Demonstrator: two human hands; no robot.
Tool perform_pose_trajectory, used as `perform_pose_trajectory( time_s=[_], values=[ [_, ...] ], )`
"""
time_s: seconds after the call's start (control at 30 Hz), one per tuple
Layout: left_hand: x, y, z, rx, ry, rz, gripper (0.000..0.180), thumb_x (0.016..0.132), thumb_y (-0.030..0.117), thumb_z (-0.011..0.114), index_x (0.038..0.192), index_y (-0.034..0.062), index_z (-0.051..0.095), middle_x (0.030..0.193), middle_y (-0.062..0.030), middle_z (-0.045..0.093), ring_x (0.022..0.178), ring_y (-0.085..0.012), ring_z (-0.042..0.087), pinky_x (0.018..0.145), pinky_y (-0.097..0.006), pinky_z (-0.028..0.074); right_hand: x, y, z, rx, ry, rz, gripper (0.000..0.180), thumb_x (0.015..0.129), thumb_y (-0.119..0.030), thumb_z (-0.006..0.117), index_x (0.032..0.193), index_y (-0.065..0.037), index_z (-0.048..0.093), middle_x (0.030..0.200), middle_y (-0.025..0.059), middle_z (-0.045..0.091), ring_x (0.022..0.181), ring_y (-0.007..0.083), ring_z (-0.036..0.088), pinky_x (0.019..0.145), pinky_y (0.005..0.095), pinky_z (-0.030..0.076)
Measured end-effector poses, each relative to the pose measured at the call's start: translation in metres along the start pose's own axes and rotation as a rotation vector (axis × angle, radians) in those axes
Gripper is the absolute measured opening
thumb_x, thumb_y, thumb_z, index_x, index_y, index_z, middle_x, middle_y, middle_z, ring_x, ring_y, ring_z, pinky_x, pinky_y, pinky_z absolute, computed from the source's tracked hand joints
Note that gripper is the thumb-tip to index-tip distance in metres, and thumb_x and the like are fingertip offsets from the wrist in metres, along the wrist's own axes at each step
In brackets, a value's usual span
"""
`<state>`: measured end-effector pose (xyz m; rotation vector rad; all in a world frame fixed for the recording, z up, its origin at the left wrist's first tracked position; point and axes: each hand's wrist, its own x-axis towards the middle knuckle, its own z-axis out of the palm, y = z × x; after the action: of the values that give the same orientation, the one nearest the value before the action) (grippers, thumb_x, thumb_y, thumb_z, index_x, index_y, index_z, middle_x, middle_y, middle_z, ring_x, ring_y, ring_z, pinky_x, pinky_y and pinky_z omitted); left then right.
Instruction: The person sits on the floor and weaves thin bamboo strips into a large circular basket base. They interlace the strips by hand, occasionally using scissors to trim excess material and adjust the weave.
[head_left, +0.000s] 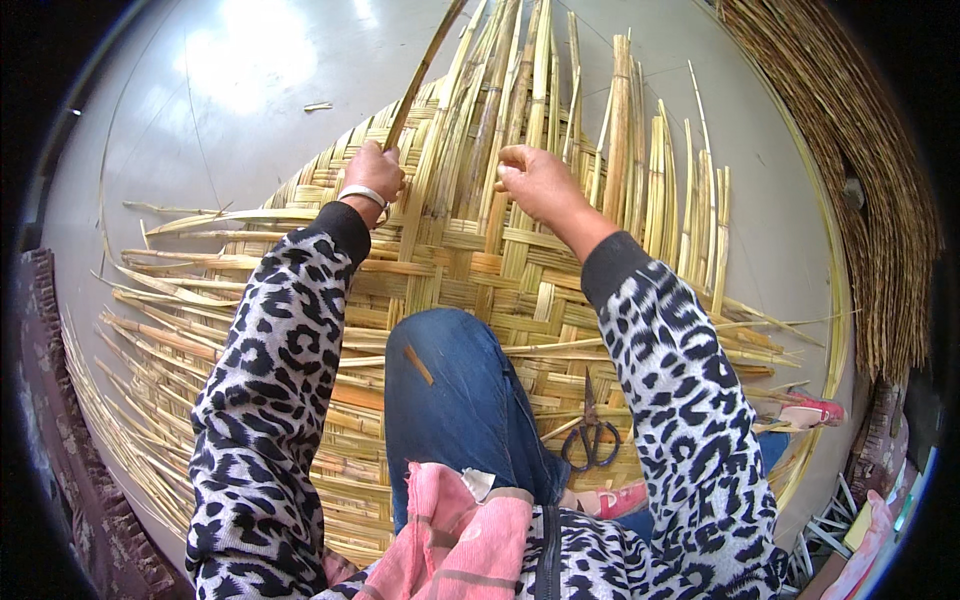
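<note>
A half-woven mat of split reed (460,272) lies on the floor beneath me, its weave tight in the middle and its loose strip ends fanning out at the far side and both flanks. My left hand (374,174) is closed around a brownish reed strip (424,78) that slants up and away past the mat's far edge. To the right, my right hand (542,184) is held over the upright reed strips (492,120) with its fingers curled together. Whether anything thin is between those fingers I cannot make out.
Dark-handled scissors (590,442) rest on the mat right of my bent knee (450,385). A large bundle of brown reeds (850,150) stands along the right side. On the grey floor (230,130) lies a small reed scrap (318,107). Assorted items (850,535) crowd the lower right.
</note>
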<state>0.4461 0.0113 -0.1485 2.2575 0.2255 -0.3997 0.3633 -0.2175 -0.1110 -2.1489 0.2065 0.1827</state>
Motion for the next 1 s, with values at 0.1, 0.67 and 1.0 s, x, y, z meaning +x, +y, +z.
perform_pose_trajectory(
  time_s=[0.1, 0.67, 1.0],
  values=[
    [0.007, 0.001, 0.005, -0.239, -0.134, -0.145, 0.029, 0.103, 0.028, 0.046, 0.115, 0.0021, 0.049, 0.092, -0.0159, 0.067, 0.070, -0.0229, 0.067, 0.051, -0.032, 0.050, 0.033, 0.008, 0.006, -0.178, -0.112, 0.108, 0.040, 0.093, -0.013, 0.055, 0.125, 0.010, 0.055, 0.113, 0.0216, 0.066, 0.089, 0.0222, 0.071, 0.073, 0.0316, 0.057],
    [-0.006, 0.017, -0.006, -0.564, -0.258, -0.313, 0.030, 0.104, 0.028, 0.040, 0.110, 0.0003, 0.049, 0.089, -0.0151, 0.065, 0.057, -0.0176, 0.062, 0.047, -0.029, 0.053, 0.071, -0.014, 0.006, 0.234, -0.036, 0.387, 0.024, 0.084, -0.018, 0.068, 0.092, 0.003, 0.062, 0.081, 0.0099, 0.064, 0.053, 0.0169, 0.058, 0.048, 0.0299, 0.049],
    [-0.011, 0.024, -0.005, -0.580, -0.289, -0.298, 0.026, 0.103, 0.032, 0.044, 0.089, 0.0117, 0.049, 0.072, 0.0009, 0.052, 0.060, -0.0143, 0.053, 0.054, -0.031, 0.046, 0.077, -0.004, -0.001, 0.615, -0.142, 0.396, 0.030, 0.081, -0.009, 0.077, 0.101, -0.001, 0.056, 0.086, 0.0090, 0.061, 0.072, 0.0179, 0.059, 0.059, 0.0333, 0.053]
  ],
)
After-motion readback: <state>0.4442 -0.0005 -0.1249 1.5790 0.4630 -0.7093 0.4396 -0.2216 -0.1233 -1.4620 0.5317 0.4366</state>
